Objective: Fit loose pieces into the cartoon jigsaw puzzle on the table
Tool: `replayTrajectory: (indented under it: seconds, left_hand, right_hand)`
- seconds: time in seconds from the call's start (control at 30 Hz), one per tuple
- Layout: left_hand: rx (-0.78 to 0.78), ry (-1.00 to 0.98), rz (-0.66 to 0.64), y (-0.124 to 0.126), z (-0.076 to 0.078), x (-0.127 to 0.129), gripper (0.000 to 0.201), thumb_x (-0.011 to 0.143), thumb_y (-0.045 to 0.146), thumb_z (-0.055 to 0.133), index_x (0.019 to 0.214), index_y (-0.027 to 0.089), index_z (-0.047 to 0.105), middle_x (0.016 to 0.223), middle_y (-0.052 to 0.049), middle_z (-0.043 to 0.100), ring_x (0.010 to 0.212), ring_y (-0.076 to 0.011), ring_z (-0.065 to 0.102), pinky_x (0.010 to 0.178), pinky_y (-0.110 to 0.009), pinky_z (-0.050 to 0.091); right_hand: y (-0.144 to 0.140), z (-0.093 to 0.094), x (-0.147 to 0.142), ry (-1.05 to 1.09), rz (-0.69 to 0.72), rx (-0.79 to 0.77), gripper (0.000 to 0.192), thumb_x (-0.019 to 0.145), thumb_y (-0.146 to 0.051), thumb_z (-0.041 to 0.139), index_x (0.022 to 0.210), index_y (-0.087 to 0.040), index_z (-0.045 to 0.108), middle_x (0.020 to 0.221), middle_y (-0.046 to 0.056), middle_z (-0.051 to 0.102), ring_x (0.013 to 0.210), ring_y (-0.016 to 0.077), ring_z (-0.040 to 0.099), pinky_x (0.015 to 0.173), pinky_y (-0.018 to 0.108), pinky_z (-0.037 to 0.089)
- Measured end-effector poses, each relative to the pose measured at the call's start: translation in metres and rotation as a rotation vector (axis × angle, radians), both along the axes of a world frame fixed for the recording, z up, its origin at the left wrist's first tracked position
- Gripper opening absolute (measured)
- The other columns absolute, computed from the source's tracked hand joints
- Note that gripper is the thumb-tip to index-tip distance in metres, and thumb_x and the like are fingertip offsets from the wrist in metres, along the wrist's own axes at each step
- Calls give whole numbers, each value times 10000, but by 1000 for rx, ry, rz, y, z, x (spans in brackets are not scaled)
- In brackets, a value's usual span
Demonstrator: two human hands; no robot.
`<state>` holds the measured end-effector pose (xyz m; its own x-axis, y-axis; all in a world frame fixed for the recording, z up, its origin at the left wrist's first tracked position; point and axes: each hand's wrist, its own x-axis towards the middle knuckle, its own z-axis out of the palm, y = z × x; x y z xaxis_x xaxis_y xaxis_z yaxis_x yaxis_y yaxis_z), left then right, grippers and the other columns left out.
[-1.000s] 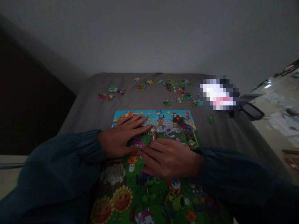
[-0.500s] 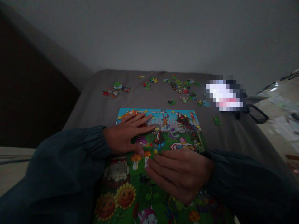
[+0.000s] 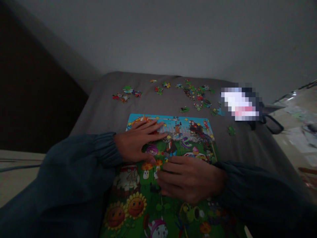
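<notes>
Dimly, right hand [image 3: 190,180] hiding puzzle [image 3: 170,138] middle

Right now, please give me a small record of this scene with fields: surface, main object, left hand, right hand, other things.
surface: grey cloth-covered surface
main object: colourful cartoon jigsaw puzzle, lying flat
left hand: left hand flat on the puzzle's upper left, fingers spread
right hand: right hand resting on the puzzle's middle, fingers curled
other things: loose puzzle pieces scattered beyond the puzzle; black cord at right
</notes>
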<state>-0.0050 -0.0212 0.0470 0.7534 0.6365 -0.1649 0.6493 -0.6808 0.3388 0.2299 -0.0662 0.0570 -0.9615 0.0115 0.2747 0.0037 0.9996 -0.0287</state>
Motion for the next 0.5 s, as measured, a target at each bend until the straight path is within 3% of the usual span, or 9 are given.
replayTrajectory:
  seconds: [0.27,0.4,0.5]
  left_hand:
    - [14,39,3,1,8,3,892,745,720,603,1481,296,333,1607,-91,135,1473,-333,81,1163,-558,59]
    - [8,53,-1,3,11,4,912,721,726,624,1477,303,339,1605,-98,150,1468,-353,98,1151,-584,84]
    - [5,49,-3,4,12,3,893,719,730,622,1466,318,357,1601,-96,171,1466,-356,104,1144,-592,105]
  right_hand:
    - [9,6,5,117,-24,24,236,964,-291,513,1044,-120,654,976,46,699,838,146,617,697,296,481]
    - [28,23,17,109,-133,25,213,954,-259,510,1075,-147,645,964,46,705,890,153,618,771,311,507]
    - [24,43,29,17,-309,-76,255,954,-219,492,1164,-145,618,1027,68,697,970,170,611,843,348,518]
